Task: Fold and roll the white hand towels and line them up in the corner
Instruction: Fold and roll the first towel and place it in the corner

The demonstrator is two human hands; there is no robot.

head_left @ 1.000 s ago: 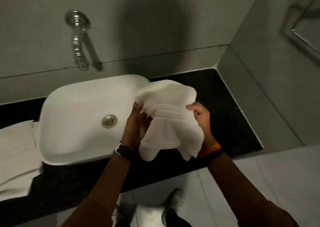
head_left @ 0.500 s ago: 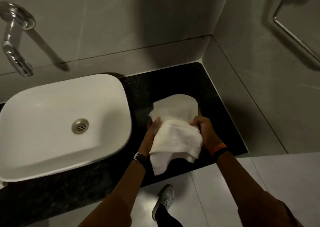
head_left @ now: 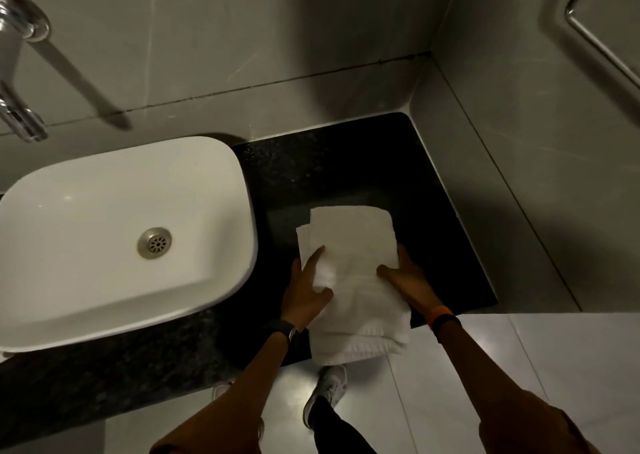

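A white hand towel (head_left: 353, 242) lies folded lengthwise on the black counter (head_left: 346, 163), right of the basin, its near end drooping over the counter's front edge. My left hand (head_left: 306, 285) rests on the towel's left edge, forefinger stretched out over the cloth and thumb pinching a fold. At the right edge, my right hand (head_left: 403, 277) presses on the towel with its fingers spread, some of them tucked under the cloth. The corner where the two walls meet lies behind the towel.
A white vessel basin (head_left: 221, 183) stands on the counter to the left, with a chrome wall tap (head_left: 17, 73) above it. Grey tiled walls close the back and right. A chrome rail (head_left: 599, 34) hangs at upper right. My shoe (head_left: 329, 389) shows on the floor below.
The towel, held bunched in the air over the basin a second ago, has come down to the right and now lies flat on the counter. Both hands moved from gripping it to pressing its sides.
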